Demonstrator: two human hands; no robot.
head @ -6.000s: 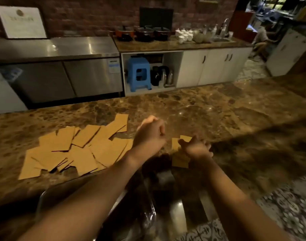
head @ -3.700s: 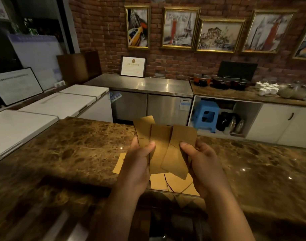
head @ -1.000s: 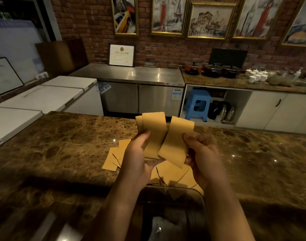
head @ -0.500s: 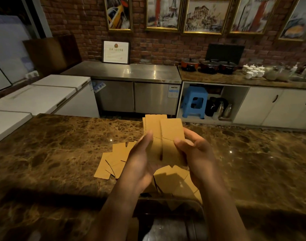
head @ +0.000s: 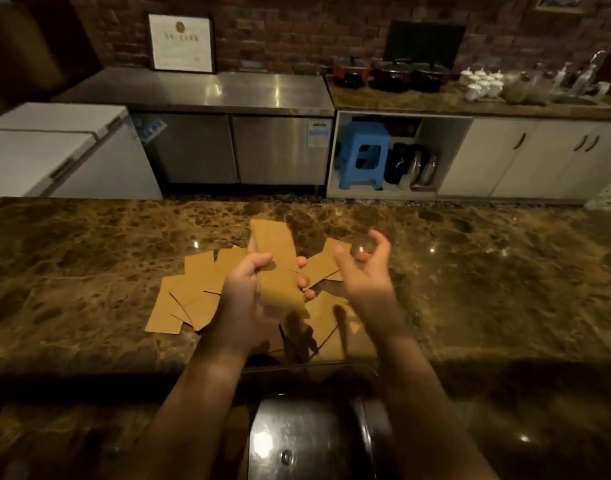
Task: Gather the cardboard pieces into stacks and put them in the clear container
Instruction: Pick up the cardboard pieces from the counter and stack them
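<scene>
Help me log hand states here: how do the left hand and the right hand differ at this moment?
The left hand grips a stack of cardboard pieces; the right hand holds nothing. The left hand's fingers curl round the stack, while the right hand's fingers are spread and loosely bent. Both hover above the loose cardboard pieces on the marble counter.

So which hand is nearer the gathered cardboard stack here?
Left. The left hand grips the cardboard stack itself; the right hand hangs open just to its right, not touching it.
</scene>
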